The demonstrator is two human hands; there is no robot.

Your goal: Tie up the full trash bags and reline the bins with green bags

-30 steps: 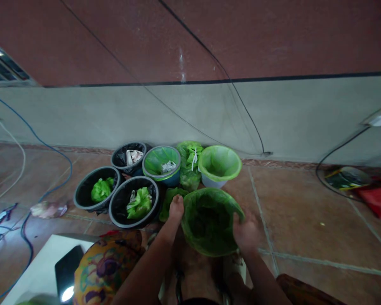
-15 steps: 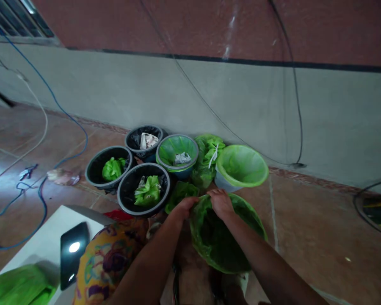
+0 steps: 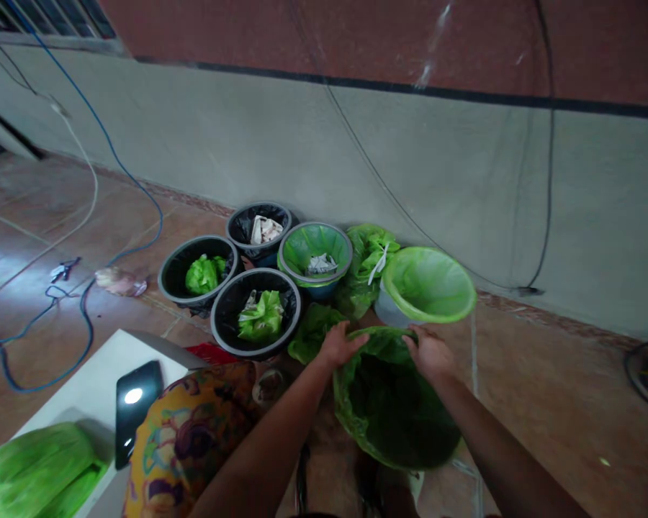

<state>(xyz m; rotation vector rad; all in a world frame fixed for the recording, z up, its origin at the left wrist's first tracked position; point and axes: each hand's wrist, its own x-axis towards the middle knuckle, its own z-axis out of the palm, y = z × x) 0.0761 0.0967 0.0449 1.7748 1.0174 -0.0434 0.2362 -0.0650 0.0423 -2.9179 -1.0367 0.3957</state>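
A bin lined with a green bag (image 3: 405, 417) stands in front of me, its wide mouth tilted toward me. My left hand (image 3: 341, 347) grips the liner at the far left part of the rim. On the far rim, further right, my right hand (image 3: 430, 354) has its fingers closed over the liner's edge. Just behind is a pale bin with a light green liner (image 3: 429, 284). A tied green bag (image 3: 364, 266) with a white tie sits beside it, and a loose green bag (image 3: 314, 332) lies left of my left hand.
Left stand black-lined bins (image 3: 256, 313) holding green bags or papers, and a green-lined bin (image 3: 316, 252) with paper. A white table (image 3: 113, 352) bears a dark phone (image 3: 139, 410) and green plastic (image 3: 43, 467). A blue cable (image 3: 89, 316) crosses the floor.
My right hand has moved right along the rim, away from my left hand, so the two are further apart. The whole view has shifted, with the objects appearing further right.
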